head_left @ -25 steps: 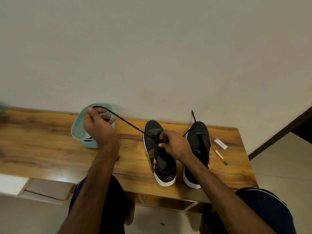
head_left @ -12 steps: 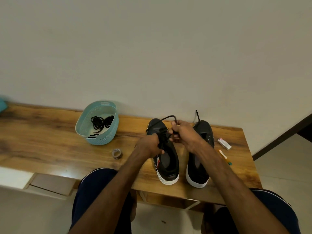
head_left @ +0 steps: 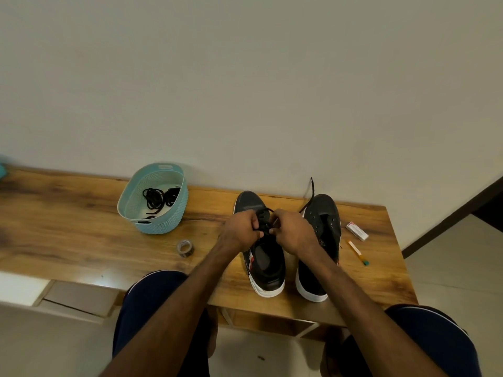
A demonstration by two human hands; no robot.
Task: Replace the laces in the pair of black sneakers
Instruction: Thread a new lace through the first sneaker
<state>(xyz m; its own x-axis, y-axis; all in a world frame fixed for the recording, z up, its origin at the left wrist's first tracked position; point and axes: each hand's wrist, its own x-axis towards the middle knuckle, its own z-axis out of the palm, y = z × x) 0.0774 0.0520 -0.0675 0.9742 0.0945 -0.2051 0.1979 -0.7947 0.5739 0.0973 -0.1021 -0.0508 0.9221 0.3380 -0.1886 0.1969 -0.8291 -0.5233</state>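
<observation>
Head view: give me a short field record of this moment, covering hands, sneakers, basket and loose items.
left hand: pinches the black lace over the sneaker nearer the basket
right hand: pinches the same lace, close to the left hand
other sneaker: alongside, visible eyelets bare; a lace end rises by its toe
basket: teal, on the table, holds coiled black laces
loose items: tape roll, small box, pen
</observation>
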